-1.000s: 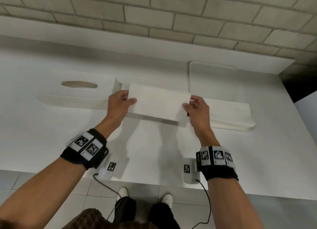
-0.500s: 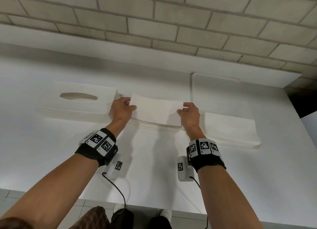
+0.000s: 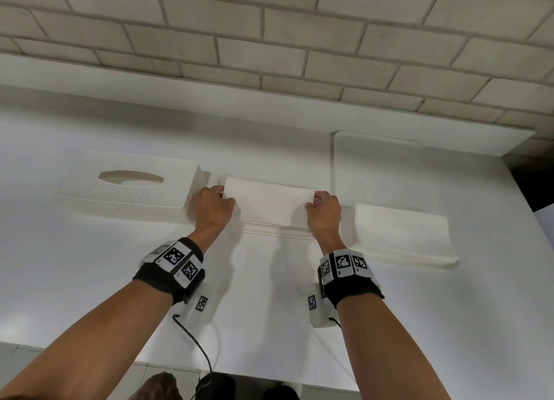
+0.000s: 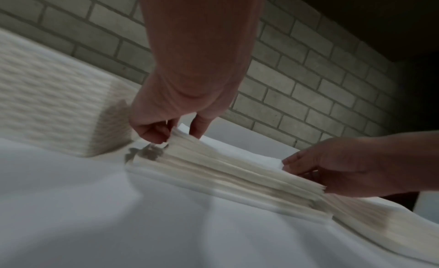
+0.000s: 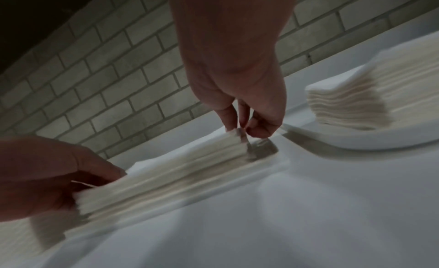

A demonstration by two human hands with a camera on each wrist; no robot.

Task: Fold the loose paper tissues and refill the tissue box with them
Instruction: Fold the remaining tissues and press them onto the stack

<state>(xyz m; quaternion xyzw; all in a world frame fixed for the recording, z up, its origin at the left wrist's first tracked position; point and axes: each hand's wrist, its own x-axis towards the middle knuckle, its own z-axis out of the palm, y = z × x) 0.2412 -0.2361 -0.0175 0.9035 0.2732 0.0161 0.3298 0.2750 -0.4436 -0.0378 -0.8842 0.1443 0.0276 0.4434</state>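
Observation:
A folded white tissue (image 3: 269,198) lies on top of a stack of folded tissues (image 3: 271,227) in the middle of the white table. My left hand (image 3: 214,203) pinches its left end (image 4: 175,135) between thumb and fingers. My right hand (image 3: 322,207) pinches its right end (image 5: 235,133). The white textured tissue box (image 3: 129,186), with an oval slot on top, stands just left of the stack. A second stack of loose tissues (image 3: 401,234) sits to the right on a white tray (image 5: 356,140).
A white raised panel (image 3: 377,165) lies behind the right stack. The brick wall (image 3: 269,39) and a white ledge run along the back. Two small white devices with cables (image 3: 201,306) sit near the table's front edge.
Both hands have carried the folded tissue away from me and lowered it onto the stack beside the box. The head view has tilted up.

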